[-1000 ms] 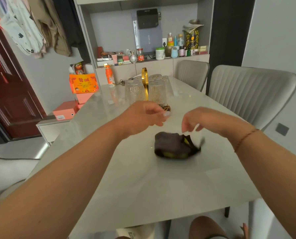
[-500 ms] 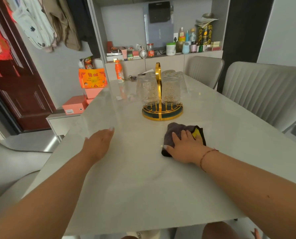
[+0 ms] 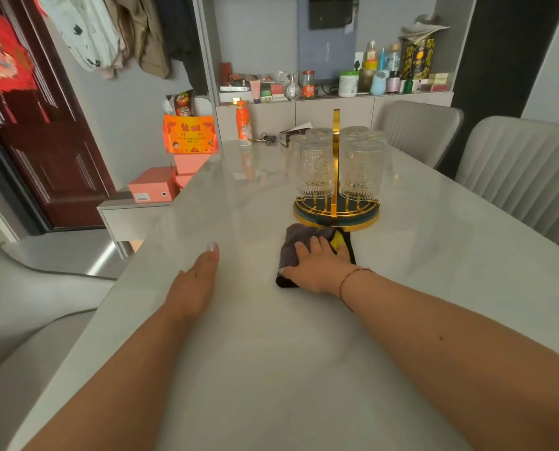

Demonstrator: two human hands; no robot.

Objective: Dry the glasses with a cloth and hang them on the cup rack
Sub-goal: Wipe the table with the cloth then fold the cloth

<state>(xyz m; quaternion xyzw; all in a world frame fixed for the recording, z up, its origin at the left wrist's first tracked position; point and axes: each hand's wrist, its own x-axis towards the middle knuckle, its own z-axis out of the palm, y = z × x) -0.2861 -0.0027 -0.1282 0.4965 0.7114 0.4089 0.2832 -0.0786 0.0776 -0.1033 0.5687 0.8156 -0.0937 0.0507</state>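
Head view: right hand flat on cloth, left hand flat on table.

orange card with blurred characters, no text legible

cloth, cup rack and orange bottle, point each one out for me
cloth [image 3: 292, 242]: head view, on the grey part left of the fingers.
cup rack [image 3: 336, 151]: head view, on the upright gold handle.
orange bottle [image 3: 243, 123]: head view, on the middle of the body.
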